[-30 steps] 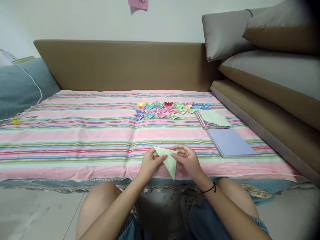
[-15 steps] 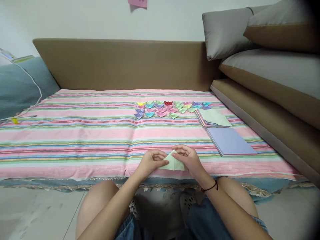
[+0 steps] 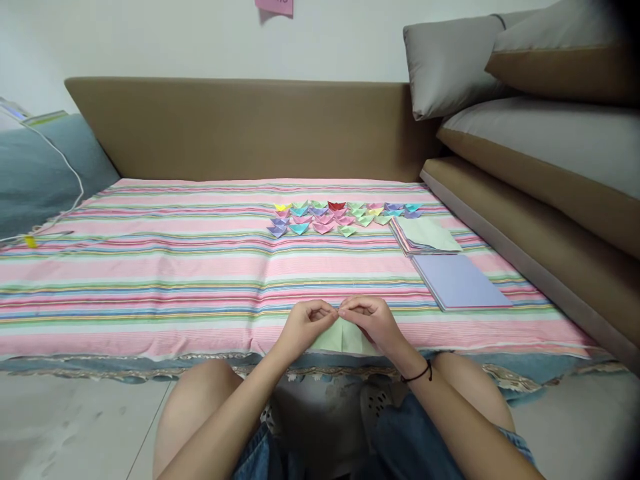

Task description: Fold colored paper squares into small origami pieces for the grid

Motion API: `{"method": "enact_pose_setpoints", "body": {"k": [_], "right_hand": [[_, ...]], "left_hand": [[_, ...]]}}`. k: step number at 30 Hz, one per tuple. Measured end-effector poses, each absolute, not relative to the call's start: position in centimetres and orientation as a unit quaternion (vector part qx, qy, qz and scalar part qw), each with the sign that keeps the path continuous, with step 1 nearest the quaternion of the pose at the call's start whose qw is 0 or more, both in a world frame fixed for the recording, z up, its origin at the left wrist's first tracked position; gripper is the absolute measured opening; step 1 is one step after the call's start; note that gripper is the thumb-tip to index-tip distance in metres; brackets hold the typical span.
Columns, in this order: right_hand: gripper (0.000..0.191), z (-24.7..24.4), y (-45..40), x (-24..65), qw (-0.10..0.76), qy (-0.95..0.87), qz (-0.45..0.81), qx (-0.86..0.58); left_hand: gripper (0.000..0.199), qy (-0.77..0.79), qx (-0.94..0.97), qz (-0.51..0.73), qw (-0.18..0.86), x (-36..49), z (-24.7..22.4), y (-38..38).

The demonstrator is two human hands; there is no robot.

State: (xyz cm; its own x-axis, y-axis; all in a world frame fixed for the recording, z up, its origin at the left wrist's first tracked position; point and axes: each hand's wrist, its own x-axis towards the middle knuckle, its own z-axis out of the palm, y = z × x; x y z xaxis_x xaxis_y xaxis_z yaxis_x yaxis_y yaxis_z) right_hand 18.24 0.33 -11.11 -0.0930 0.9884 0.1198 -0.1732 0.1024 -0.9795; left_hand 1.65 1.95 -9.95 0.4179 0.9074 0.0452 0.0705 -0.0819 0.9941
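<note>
A pale green sheet of folded paper (image 3: 344, 337) is held over the front edge of the striped cloth, its lower edge toward me and a crease running down its middle. My left hand (image 3: 309, 324) pinches its top near the centre. Right beside it, my right hand (image 3: 371, 321) also has thumb and fingers closed on the top of the paper. The two thumbs nearly meet, and the fingers hide the paper's upper edge. Farther back lie several small folded paper boats (image 3: 324, 219) in rows of pink, green, blue, purple, yellow and red.
A stack of coloured paper with a green top sheet (image 3: 431, 235) and a lilac paper stack (image 3: 463, 283) lie to the right. Grey-brown cushions (image 3: 545, 147) line the right side. A white cable (image 3: 75, 175) runs along the left. Striped cloth (image 3: 165, 267) covers the seat.
The green paper has come lower and shows a wider face below my hands. Both hands have drawn together at its top, where earlier they held it by its sloping sides.
</note>
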Motion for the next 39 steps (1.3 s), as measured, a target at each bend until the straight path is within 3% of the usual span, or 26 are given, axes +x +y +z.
{"method": "enact_pose_setpoints", "body": {"k": [14,18,23,39], "right_hand": [[0.015,-9.9,1.3,20.9,0.644,-0.380,0.457,-0.481],[0.013,-10.0,0.9,20.1,0.606,-0.439,0.483,-0.455],[0.011,-10.6,0.4,18.7,0.545,-0.516,0.526,-0.400],[0.008,-9.9,0.9,20.2,0.629,-0.458,0.427,-0.461]], "left_hand": [[0.021,0.462,0.617,0.392,0.502,-0.1,-8.8,2.9],[0.027,0.451,0.610,0.417,0.501,0.3,-8.2,2.6],[0.026,0.411,0.667,0.326,0.529,1.2,-8.2,1.9],[0.024,0.421,0.703,0.313,0.480,0.3,-8.1,2.5]]}}
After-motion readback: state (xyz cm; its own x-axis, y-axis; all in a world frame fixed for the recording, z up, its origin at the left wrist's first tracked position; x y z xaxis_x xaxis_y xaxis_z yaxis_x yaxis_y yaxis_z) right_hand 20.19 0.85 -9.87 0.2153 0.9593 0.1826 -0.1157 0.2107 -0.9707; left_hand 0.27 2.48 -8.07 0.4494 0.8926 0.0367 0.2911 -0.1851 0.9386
